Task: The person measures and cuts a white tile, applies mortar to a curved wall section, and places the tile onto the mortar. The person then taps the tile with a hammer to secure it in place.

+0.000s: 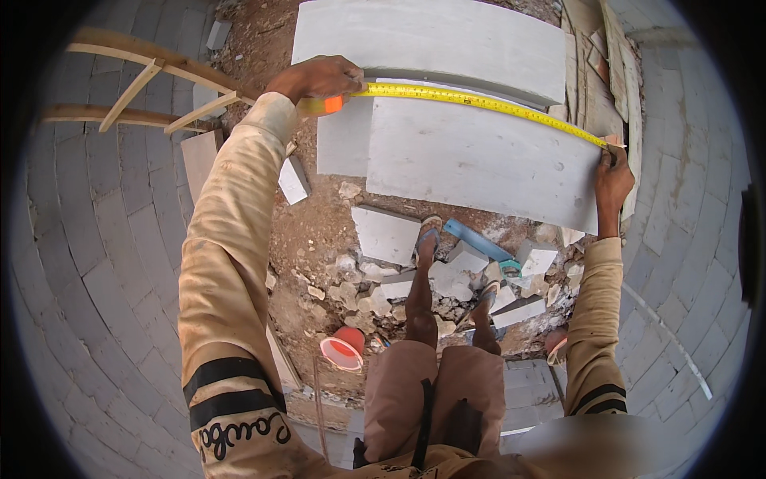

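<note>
My left hand [315,80] is closed on an orange tape measure [330,104] at the left of two large, pale grey blocks. The yellow tape [479,100] stretches rightward from it across the near block [471,160], close to the far block [427,36]. My right hand [613,172] pinches the tape's end at the near block's right end. A smaller pale piece [341,144] lies beside the near block's left part.
Wooden frames [132,94] stand at the left, boards [606,56] at the back right. Broken blocks [387,235] and rubble surround my feet, with a blue handsaw [475,239]. A red bucket [341,349] sits lower left. Grey block walls [96,263] flank both sides.
</note>
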Tool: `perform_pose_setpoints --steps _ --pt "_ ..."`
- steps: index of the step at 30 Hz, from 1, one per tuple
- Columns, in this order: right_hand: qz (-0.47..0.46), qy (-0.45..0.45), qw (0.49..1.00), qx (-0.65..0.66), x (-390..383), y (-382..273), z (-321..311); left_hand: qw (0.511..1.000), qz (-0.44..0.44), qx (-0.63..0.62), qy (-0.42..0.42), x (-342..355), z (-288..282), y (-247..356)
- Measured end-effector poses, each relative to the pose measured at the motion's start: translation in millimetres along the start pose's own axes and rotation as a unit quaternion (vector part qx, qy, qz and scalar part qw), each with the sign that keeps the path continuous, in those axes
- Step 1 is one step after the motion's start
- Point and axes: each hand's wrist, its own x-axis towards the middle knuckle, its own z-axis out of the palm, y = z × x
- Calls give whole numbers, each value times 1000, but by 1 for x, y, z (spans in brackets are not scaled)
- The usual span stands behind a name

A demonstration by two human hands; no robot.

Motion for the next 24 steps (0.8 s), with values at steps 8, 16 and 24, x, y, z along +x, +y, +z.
perform_pose_setpoints --steps 8,16,24 --pt "-51 61 996 50 0 4 6 995 2 -68 -68 -1 -6 9" --pt "-86 48 995 32 5 16 13 998 24 -36 -35 -2 -7 19" --pt "-152 99 983 14 8 24 18 993 34 -109 -38 9 -7 18"
